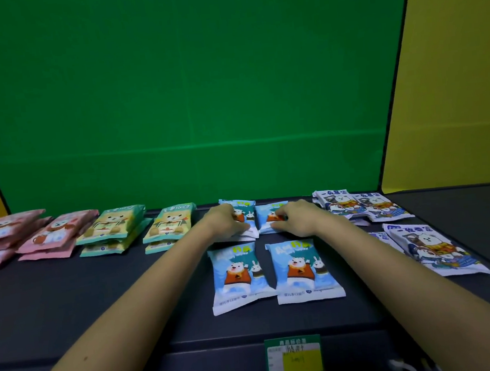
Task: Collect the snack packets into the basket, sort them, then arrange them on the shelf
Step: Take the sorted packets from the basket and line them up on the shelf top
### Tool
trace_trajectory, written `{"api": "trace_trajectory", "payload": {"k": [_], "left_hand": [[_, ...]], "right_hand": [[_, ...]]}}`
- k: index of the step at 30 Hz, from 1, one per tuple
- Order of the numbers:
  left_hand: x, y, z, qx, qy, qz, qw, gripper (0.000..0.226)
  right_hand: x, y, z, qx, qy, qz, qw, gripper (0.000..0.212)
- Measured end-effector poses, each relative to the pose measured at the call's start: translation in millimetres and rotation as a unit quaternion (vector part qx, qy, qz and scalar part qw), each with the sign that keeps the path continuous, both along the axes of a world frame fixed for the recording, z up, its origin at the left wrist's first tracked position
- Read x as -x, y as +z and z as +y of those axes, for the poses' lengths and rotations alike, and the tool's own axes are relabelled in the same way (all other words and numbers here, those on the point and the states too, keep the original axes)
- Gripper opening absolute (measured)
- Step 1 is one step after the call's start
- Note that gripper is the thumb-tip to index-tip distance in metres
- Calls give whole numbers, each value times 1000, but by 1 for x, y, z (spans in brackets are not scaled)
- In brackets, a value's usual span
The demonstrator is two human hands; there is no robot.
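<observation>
Holding rear blue packets (pixel 264 217), left hand (pixel 225 222) and right hand (pixel 296 218)

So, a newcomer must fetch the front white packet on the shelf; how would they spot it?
Start at the dark shelf before the green backdrop and go to its right end, past the blue bear packets. The white packet lies nearest the front there, slanted, while the other white packets sit further back.

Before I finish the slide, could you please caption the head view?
Left hand and right hand touch rear blue bear packets on the dark shelf, between green packets and white packets.
</observation>
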State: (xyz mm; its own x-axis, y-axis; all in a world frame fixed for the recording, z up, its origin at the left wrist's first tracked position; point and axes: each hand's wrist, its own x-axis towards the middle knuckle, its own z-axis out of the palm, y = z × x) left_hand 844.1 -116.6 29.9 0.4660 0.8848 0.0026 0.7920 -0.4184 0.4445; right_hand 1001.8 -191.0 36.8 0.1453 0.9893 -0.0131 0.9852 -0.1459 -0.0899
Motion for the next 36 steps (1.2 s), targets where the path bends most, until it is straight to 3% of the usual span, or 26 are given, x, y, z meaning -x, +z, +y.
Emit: {"api": "trace_trajectory", "payload": {"k": [4,10,13,15,21,27,30,33,36], "left_hand": [[1,5,-5,14,3,5,1000,26],[50,7,-68,-172,-60,-17,983,62],[81,-5,-103,-95,-108,25,989,98],[91,-13,-113,-35,-125,52,990,106],[94,-22,-110,-30,-162,73,984,88],[95,-21,-97,24,-170,37,984,76],[99,-26,-102,-85,-128,-30,988,71],[116,-20,-102,-227,-78,-91,966,61],[148,-6,-85,-269,-6,-99,958,53]], "right_hand": [[2,3,-4,22,-2,1,1000,47],[4,14,-86,-55,78,51,994,49],[10,5,-129,-29,112,61,991,56],[12,-2,-139,-8,108,45,993,61],[11,-10,-131,-2,104,44,994,63],[12,-6,-124,3,103,17,994,62],[17,4,-120,-61,123,-22,990,54],[29,20,-109,-179,139,-6,974,36],[55,31,-88,-219,155,39,962,22]]}}
